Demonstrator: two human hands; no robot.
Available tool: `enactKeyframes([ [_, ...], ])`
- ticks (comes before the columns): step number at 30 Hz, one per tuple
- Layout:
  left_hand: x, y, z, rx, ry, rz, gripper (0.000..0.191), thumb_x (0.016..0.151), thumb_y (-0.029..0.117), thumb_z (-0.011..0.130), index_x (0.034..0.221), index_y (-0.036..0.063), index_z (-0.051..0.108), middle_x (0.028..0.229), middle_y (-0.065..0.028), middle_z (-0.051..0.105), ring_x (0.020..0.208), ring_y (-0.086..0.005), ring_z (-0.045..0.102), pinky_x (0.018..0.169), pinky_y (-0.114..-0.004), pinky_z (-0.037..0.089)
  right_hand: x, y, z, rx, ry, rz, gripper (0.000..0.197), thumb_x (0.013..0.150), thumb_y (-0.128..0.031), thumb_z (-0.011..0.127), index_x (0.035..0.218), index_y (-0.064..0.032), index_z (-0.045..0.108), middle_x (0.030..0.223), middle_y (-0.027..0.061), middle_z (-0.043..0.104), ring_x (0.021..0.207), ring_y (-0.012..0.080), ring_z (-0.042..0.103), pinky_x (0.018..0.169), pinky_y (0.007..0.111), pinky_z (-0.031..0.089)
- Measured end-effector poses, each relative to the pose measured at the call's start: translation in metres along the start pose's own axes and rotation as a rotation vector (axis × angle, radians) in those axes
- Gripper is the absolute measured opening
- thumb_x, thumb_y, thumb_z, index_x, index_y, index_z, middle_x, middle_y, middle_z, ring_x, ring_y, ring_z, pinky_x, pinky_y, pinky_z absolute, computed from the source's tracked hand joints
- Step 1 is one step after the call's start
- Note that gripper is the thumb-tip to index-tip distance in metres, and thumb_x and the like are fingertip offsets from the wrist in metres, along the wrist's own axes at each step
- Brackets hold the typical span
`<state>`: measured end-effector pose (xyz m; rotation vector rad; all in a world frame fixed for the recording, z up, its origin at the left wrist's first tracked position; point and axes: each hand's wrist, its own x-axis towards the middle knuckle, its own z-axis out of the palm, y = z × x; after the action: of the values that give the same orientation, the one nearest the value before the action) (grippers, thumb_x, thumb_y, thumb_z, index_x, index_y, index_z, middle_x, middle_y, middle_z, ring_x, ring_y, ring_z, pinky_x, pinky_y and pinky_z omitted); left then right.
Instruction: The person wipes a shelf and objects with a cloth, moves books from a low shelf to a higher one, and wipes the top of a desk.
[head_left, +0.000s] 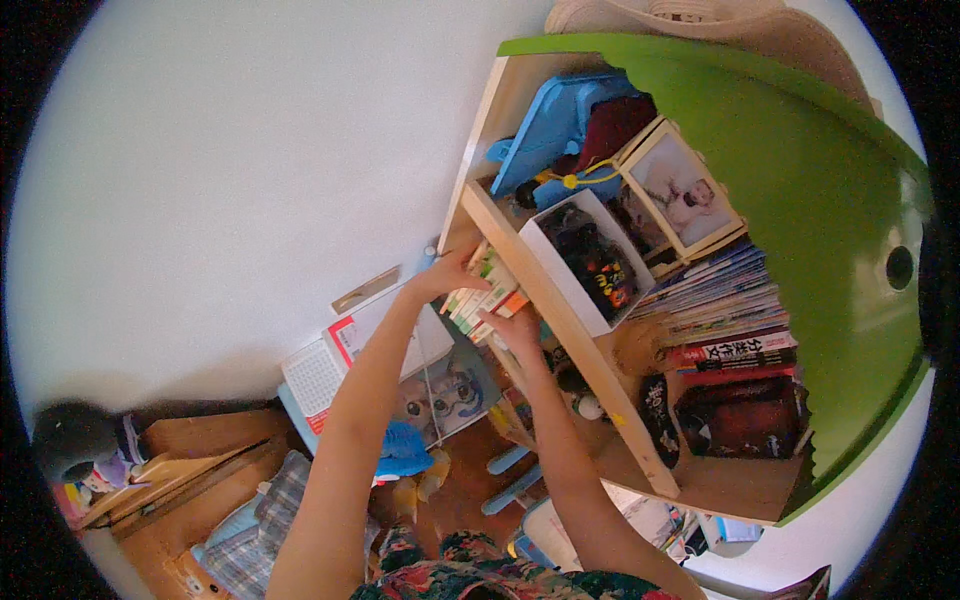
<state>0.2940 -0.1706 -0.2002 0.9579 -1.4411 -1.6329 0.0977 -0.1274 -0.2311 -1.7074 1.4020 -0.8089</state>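
Both hands are at the lower compartment of a wooden shelf unit, under its middle board (570, 337). Between them is a stack of small printed cardboard boxes (487, 300), white with green and orange parts. My left hand (450, 276) grips the stack from the left, its thumb lying over the boxes. On the near right side, my right hand (517, 328) holds the lower end with the thumb on top. The far end of the stack is partly hidden by the board.
Above the board are an open white box (577, 262), a framed photo (682, 191), a row of books (720, 300) and a dark case (739, 416). A green top panel (810, 225) overhangs them. Left of the unit are a white-and-red carton (390, 337) and a blue hat (405, 450).
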Motion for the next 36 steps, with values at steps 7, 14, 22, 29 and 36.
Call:
enactKeyframes([
  [7,-0.012,-0.031,-0.055,-0.288,0.077,-0.025,0.071,0.074,0.023,0.067,0.131,-0.0009,0.031,0.123,-0.0109,0.046,0.109,-0.0174,0.045,0.096,-0.029,0.034,0.035,-0.047,0.026,-0.109,-0.083,-0.037,0.067,0.060,-0.032,0.077,0.114,-0.0035,0.049,0.114,0.0167,0.052,0.105,0.0308,0.051,0.088,0.036,0.040],
  [14,-0.017,-0.043,-0.004,0.109,0.501,0.248,0.069,0.080,0.022,0.064,0.133,0.0004,0.023,0.124,-0.0143,0.043,0.113,-0.0229,0.043,0.096,-0.035,0.034,0.026,-0.011,0.042,-0.042,0.227,-0.121,0.073,0.059,-0.025,0.079,0.116,0.0025,0.042,0.111,0.0198,0.053,0.104,0.0324,0.052,0.087,0.037,0.041],
  [22,0.022,-0.061,0.021,0.296,0.888,0.527,0.074,0.079,0.024,0.062,0.130,-0.0082,0.020,0.123,-0.0277,0.037,0.115,-0.0378,0.038,0.097,-0.040,0.030,0.028,-0.001,0.051,-0.100,0.355,-0.329,0.073,0.066,-0.028,0.076,0.120,0.0034,0.037,0.110,0.0222,0.052,0.103,0.0340,0.052,0.086,0.037,0.041],
  [29,0.004,-0.027,0.071,0.584,1.055,0.376,0.090,0.076,0.030,0.064,0.134,-0.0102,0.009,0.135,-0.0314,0.020,0.125,-0.0439,0.022,0.105,-0.046,0.016,0.010,-0.009,0.046,-0.028,0.333,-0.267,0.063,0.079,-0.025,0.062,0.128,0.0017,0.032,0.125,0.0184,0.043,0.117,0.0293,0.042,0.098,0.035,0.032],
  [36,0.023,0.004,0.080,0.599,1.153,0.280,0.114,0.054,0.020,0.081,0.133,-0.0098,0.005,0.136,-0.0300,0.019,0.125,-0.0427,0.025,0.105,-0.042,0.021,0.034,0.034,0.081,0.363,0.229,-0.172,0.044,0.095,-0.017,0.033,0.134,-0.0035,0.022,0.132,0.0122,0.033,0.118,0.0229,0.037,0.100,0.033,0.028],
])
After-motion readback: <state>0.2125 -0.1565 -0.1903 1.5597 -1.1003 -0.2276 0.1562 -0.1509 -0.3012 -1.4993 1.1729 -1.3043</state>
